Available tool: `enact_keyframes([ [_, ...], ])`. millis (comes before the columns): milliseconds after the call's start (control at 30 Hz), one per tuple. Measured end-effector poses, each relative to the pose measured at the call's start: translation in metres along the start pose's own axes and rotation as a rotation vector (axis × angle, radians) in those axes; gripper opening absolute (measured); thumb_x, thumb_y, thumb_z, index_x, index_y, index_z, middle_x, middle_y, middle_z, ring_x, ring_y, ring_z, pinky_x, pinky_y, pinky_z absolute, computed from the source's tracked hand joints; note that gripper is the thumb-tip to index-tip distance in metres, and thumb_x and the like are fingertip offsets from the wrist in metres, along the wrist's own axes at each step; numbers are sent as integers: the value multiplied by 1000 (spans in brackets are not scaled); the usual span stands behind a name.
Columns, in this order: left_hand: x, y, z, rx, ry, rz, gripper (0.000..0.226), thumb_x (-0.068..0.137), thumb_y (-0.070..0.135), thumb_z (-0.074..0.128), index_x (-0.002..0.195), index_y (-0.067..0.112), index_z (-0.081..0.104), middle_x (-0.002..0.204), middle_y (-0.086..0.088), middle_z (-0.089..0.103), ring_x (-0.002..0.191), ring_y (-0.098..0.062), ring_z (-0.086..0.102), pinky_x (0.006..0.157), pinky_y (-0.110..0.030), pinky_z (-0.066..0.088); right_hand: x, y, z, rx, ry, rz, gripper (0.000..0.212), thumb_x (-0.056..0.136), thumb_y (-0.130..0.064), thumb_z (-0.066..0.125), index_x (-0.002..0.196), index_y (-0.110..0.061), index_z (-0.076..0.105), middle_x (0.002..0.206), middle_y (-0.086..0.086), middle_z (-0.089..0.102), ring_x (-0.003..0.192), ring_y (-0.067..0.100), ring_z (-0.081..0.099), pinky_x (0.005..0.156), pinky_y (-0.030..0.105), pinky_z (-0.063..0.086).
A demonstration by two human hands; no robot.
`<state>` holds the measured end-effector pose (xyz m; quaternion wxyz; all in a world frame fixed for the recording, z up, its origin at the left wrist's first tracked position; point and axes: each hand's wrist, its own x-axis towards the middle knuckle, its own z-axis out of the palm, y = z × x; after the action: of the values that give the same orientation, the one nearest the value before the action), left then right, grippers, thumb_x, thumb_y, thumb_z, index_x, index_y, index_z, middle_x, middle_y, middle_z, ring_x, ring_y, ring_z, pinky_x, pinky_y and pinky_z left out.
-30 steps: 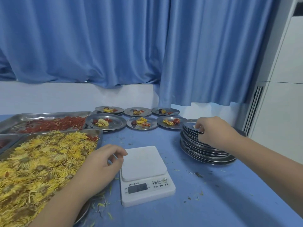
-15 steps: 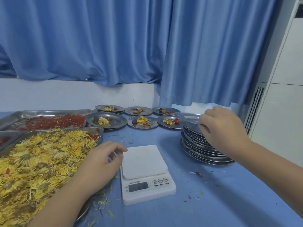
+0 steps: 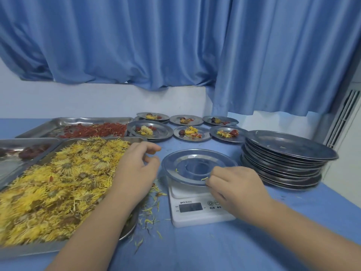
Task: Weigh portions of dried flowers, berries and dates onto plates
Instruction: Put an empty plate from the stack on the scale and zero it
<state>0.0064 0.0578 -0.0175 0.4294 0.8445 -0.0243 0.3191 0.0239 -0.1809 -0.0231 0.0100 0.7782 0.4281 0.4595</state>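
Blue curtain (image 3: 175, 45) hangs across the back wall, above the desk (image 3: 195, 251), which is covered in blue cloth. Largest tray, the flower tray (image 3: 39, 249), sits at the near left, heaped with yellow dried flowers (image 3: 58, 182). Behind it is the berry tray (image 3: 48, 126) with red berries (image 3: 93, 130); to its far left the date tray (image 3: 11, 167) holds dark dates (image 3: 29, 151). A stack of plates (image 3: 283, 163) stands at the right, just beside the scale. The single plate (image 3: 195, 165) lies flat on the white scale (image 3: 195, 208) at centre, with a few stray petals on it; the display is too blurred to read. Six filled plates (image 3: 192, 133) sit in two rows at the back, each with flowers, berries and a date. Left hand (image 3: 134, 169) hovers over the right edge of the flower tray, fingers loosely bent and apart, nothing seen in them. Right hand (image 3: 234, 188) pinches the near rim of the single plate, fingers curled. Loose petals (image 3: 150, 218) are scattered on the cloth between flower tray and scale.
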Motion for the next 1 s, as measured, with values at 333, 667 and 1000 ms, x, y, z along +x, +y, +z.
enact_keyframes([
  [333, 0, 0, 1, 23, -38, 13, 25, 91, 12, 56, 95, 37, 59, 104, 17, 54, 91, 13, 48, 66, 3, 35, 0, 3, 9, 65, -153, 82, 11, 72, -15, 78, 66, -16, 69, 65, -2, 62, 49, 22, 58, 39, 29, 45],
  [667, -1, 0, 2, 34, -44, 13, 24, 91, 13, 57, 93, 37, 60, 102, 17, 56, 89, 12, 50, 68, 1, 36, -44, 14, -11, 207, -157, 166, 33, 94, -30, 45, 76, -15, 69, 67, -4, 57, 56, 19, 55, 47, 28, 46],
  [1000, -4, 3, 2, 80, -89, 16, 19, 92, 16, 57, 94, 34, 63, 92, 16, 57, 79, 7, 52, 60, -11, 37, -57, 9, -7, 471, -494, 400, 32, 86, -63, 38, 96, -35, 51, 72, -27, 54, 65, -2, 49, 59, 25, 42],
])
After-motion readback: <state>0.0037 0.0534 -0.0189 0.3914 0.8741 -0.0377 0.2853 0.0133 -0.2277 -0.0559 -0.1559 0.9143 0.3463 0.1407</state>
